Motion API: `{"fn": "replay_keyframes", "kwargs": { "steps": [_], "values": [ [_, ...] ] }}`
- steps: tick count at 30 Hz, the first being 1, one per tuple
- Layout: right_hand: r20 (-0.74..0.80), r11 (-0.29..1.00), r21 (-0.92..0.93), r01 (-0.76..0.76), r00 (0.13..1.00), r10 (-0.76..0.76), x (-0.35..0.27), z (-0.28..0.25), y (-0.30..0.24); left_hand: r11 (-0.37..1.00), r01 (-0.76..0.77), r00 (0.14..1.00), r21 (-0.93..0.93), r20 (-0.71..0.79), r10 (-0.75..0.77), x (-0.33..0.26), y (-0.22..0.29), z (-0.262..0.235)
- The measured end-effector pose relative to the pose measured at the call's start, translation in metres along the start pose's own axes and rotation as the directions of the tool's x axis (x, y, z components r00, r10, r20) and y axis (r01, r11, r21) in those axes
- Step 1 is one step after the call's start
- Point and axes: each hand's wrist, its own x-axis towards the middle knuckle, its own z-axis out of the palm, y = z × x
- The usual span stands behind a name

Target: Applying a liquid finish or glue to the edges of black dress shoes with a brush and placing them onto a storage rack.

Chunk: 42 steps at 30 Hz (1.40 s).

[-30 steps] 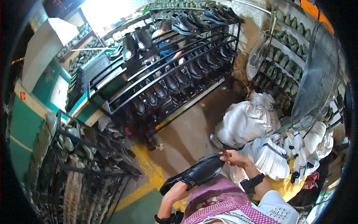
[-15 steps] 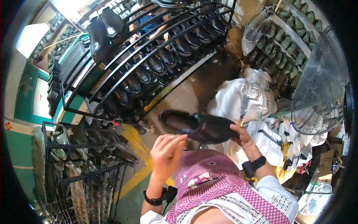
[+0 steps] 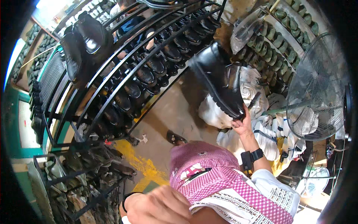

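Note:
A black leather shoe (image 3: 218,76) with a ridged sole edge is held up at arm's length, heel end away from me and toe toward me. My right hand (image 3: 243,122) grips it at the toe, fingers wrapped around the tip. Close to my chest at the lower edge is my left hand (image 3: 158,204), its back facing up and its fingers curled in. The fingertips are hidden, so anything inside them cannot be seen. A dark band circles the left wrist, and a black strapped device (image 3: 252,159) sits on the right wrist.
A black metal rack (image 3: 123,76) with rows of black shoes stands ahead, with a black pair (image 3: 87,44) on top. A lower rack (image 3: 56,179) holds shoe-shaped pieces at left. White sacks (image 3: 257,89) and a caged fan (image 3: 312,87) are at right, before shelves of green shoe lasts (image 3: 283,48).
My right hand has raised the shoe away from me and tipped it from level to steeply slanted. My left hand has left the shoe's side and drawn back toward my chest.

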Motion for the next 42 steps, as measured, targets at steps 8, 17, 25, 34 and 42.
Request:
{"fn": "replay_keyframes", "kwargs": {
  "steps": [8, 17, 25, 34, 42],
  "values": [
    [0.047, 0.975, 0.171, 0.141, 0.987, -0.151, 0.031, 0.060, 0.002, 0.995, 0.011, 0.997, -0.102, -0.071, -0.018, 0.020, 0.014, -0.065],
    [-0.114, 0.919, 0.165, 0.358, 0.932, -0.343, 0.049, 0.099, -0.035, 0.990, 0.083, 0.745, -0.118, -0.652, -0.141, 0.014, 0.002, -0.084],
    [0.125, 0.859, 0.128, 0.496, 0.851, -0.510, 0.115, 0.159, -0.106, 0.966, 0.252, 0.893, 0.054, -0.397, -0.211, 0.043, -0.012, -0.142],
    [0.197, 0.793, 0.006, 0.609, 0.777, -0.598, 0.259, 0.279, -0.222, 0.226, 0.960, -0.046, -0.166, -0.889, -0.456, -0.069, -0.128, -0.227],
    [0.184, 0.780, -0.211, 0.589, 0.808, -0.560, 0.362, 0.387, -0.254, -0.061, 0.981, -0.192, -0.183, -0.889, -0.415, -0.143, -0.202, -0.246]
  ]
}}
